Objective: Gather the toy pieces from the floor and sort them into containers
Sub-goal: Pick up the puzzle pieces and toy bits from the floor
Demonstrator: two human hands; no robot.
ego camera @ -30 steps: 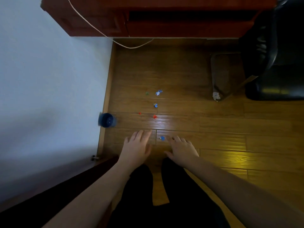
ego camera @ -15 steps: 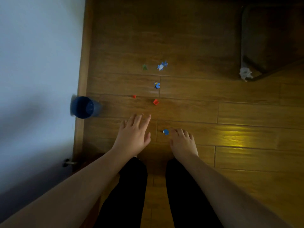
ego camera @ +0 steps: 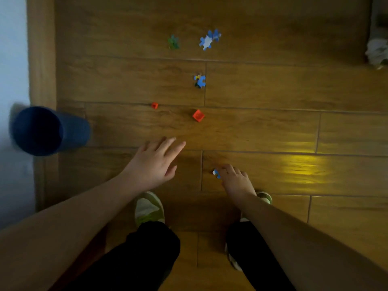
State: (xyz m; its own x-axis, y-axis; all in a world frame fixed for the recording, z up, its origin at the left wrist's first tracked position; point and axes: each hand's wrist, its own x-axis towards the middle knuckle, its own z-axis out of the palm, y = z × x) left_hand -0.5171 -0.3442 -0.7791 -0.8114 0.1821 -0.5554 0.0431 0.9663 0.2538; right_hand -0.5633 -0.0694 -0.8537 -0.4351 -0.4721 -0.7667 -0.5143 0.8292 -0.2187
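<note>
A: What's in the right hand (ego camera: 235, 179)?

B: Its grip pinches a small blue-and-white piece (ego camera: 216, 172), just off the floor (ego camera: 273, 131) or touching it; I cannot tell which. The piece pokes out left of the fingertips.

A: And the left hand (ego camera: 154, 164)?

B: Released, fingers spread flat, nothing in it, hovering left of that grip.

A: The other pieces?

B: Ahead of the grip: a red block (ego camera: 198, 115), with a smaller red block (ego camera: 154, 105) further left. Beyond those, a blue jigsaw piece (ego camera: 199, 81) with yellow and dark marks. Farthest away, a green piece (ego camera: 173, 42) and a blue-white pair (ego camera: 210, 39) that looks joined.

A: Containers?

B: One dark blue cup (ego camera: 42, 131), well to the left, by the skirting (ego camera: 42, 59) and pale wall (ego camera: 12, 49).

A: The room?

B: Dim. Wooden planks with a yellowish glare right of the grip, crumpled white paper (ego camera: 376, 52) far right. Green-white shoes (ego camera: 149, 207) and black trousers (ego camera: 147, 257) below.
</note>
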